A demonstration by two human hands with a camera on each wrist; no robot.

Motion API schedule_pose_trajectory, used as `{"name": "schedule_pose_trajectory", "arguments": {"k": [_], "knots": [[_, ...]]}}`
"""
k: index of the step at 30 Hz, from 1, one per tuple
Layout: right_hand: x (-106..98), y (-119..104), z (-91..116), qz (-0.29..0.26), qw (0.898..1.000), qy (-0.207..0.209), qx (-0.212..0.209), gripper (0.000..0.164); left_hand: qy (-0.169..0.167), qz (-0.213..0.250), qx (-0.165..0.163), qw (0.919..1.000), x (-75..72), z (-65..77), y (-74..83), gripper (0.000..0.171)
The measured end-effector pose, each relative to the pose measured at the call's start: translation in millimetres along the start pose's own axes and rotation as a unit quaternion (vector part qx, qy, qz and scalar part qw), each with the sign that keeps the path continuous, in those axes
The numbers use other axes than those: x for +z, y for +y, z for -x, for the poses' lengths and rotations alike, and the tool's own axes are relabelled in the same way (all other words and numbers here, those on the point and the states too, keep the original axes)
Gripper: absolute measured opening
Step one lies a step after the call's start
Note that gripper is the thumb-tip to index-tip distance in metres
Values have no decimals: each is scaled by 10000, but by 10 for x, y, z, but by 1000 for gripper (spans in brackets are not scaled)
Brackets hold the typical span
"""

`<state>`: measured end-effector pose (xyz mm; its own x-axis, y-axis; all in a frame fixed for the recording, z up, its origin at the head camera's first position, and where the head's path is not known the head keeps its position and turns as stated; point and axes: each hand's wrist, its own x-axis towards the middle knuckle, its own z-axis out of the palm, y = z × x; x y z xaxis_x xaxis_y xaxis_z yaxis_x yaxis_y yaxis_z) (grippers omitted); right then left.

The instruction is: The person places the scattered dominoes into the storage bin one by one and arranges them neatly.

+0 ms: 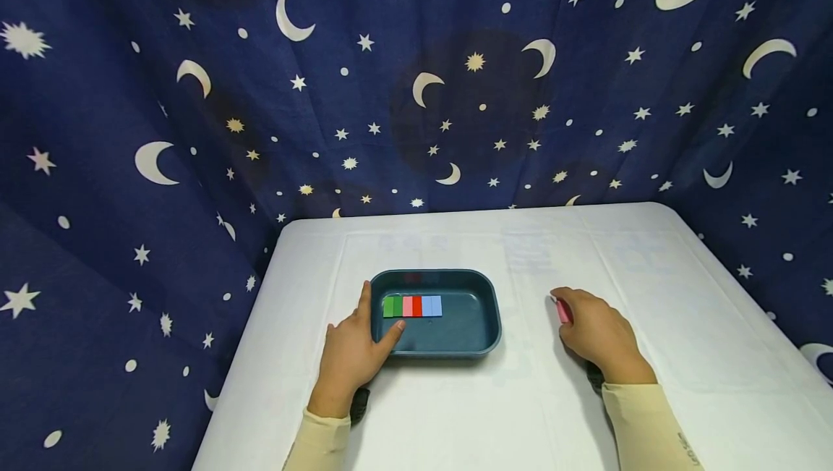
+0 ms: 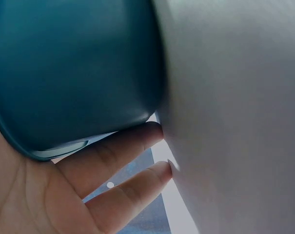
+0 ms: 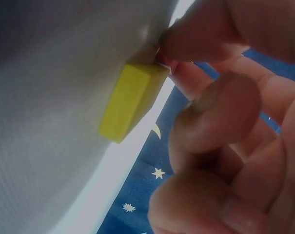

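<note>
A dark teal tray sits on the white table. Inside it lies a row of small blocks in green, pink, red and light blue. My left hand holds the tray at its left end, thumb over the rim and fingers along the outer wall. Off to the right of the tray, my right hand pinches a pink block, mostly covered by the fingers. Close to those fingertips, the right wrist view has a yellow block near the tabletop; the hand hides it in the head view.
White cloth covers the table. Behind it and along both sides hangs a dark blue curtain with moons and stars. The tray's raised rim stands between its inside and the tabletop.
</note>
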<state>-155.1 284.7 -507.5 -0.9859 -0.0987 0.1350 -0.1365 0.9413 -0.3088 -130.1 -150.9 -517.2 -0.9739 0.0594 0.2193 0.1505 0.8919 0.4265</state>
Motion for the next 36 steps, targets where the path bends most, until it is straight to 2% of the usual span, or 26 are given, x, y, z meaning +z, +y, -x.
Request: {"name": "schedule_pose_trajectory", "arguments": {"k": [13, 26, 36], "knots": [[16, 10, 1, 5, 10000, -29, -56, 62, -17, -36, -4, 10000, 3, -6, -1, 109], [18, -1, -10, -10, 9997, 117, -204, 67, -31, -17, -12, 10000, -2, -13, -8, 109], [28, 2, -11, 5, 9999, 51, -150, 68, -58, -14, -33, 10000, -16, -7, 2, 109]]}}
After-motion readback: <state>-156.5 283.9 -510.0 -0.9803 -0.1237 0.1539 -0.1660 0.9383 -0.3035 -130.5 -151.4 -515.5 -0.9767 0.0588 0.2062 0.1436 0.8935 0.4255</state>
